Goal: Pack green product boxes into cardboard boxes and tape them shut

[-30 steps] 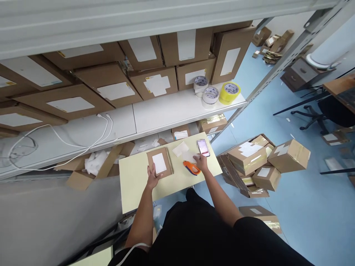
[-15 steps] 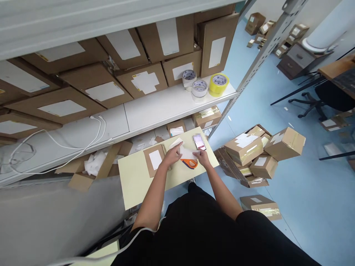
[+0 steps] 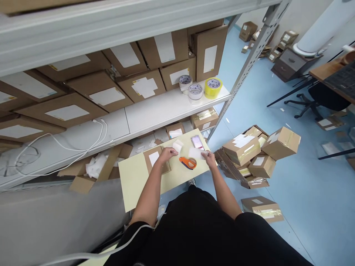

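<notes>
Thin white rectangular paper slip, over the right part of the pale yellow rectangular tabletop, on the near side of the flat phone with a lit screen; cannot tell whether its far edge rests on the surface or hangs just above it. Right grip: thumb and fingers clamped on the slip's right end. Second small white paper slip lies farther left; fingertips of the left grip are gathered at its near edge, but whether they pinch it or only touch it, cannot tell. Handling, as judged: both slips very light, limp, easily creased or torn by a hard pull, likely to slide on the smooth surface and to flutter if moved fast. Best hold: a light pinch at a corner or short edge, leaving the middle of the sheet flat. The orange-and-blue handled tool lies between the two grips, touched by neither; likely stiff and easy to lift by its orange body. Flat brown cardboard box with a white label, partly behind the left forearm: probably light, rigid along its folded edges, best held by opposite sides.
</notes>
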`<state>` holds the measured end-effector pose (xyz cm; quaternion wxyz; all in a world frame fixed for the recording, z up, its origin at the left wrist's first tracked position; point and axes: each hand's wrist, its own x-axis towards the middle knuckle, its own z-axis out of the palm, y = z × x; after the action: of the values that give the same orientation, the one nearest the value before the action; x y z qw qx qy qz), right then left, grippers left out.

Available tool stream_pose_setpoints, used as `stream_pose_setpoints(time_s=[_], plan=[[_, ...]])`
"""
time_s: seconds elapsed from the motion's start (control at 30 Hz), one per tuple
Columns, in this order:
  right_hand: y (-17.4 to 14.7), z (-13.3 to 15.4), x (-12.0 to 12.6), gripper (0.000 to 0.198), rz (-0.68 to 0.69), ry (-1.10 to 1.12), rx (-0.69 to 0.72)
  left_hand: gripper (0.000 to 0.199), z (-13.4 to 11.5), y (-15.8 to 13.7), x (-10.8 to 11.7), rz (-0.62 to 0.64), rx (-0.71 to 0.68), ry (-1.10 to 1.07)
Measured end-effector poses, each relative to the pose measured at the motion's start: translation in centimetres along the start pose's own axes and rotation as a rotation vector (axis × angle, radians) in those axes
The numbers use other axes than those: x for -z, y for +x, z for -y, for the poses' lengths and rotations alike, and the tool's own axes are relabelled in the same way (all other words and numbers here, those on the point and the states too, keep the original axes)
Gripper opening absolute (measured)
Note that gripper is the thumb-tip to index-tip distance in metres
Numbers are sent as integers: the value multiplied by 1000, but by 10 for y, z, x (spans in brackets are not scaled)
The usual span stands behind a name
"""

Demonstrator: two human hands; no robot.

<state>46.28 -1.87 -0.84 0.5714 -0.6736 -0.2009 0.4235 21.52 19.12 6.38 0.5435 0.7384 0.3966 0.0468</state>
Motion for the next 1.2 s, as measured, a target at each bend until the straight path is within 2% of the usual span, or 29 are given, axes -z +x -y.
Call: stream_pose_setpoints(time_s=[0.1,0.17,0.23,0.3,0.4,0.53,0.63,0.8,0.93,1.0,1.07,1.2], plan=[[-1,7,18,40,-14,-1,11,30,7,-1,16,-54,11,-23],[-2,13,18,37,30,31,45,30,8,0,14,-91,-22,-38],[-4,19,8,37,77,57,77,31,5,0,3,-159,-52,-41],[-5,24,-7,39,113,37,97,43,-1,-3,-12,-245,-50,-10],[-8,34,-27,37,151,-108,143,54,-11,-17,-30,-313,-59,-10],[-12,54,-45,41,231,-294,257,56,-18,-45,-37,-136,-61,-175],[-15,69,-62,49,298,-349,307,43,-18,-67,-35,-62,-16,-241],[-21,81,-97,51,349,-374,295,48,-6,-98,-29,-246,48,-362],[-30,80,-124,58,340,-172,211,44,8,-117,-26,-327,155,-377],[-36,78,-135,59,271,-63,166,46,13,-121,-25,-432,212,-524],[-43,76,-143,50,239,-14,108,51,15,-122,-25,-549,244,-712],[-60,72,-153,33,407,-6,1,57,8,-120,-26,-659,243,-954]])
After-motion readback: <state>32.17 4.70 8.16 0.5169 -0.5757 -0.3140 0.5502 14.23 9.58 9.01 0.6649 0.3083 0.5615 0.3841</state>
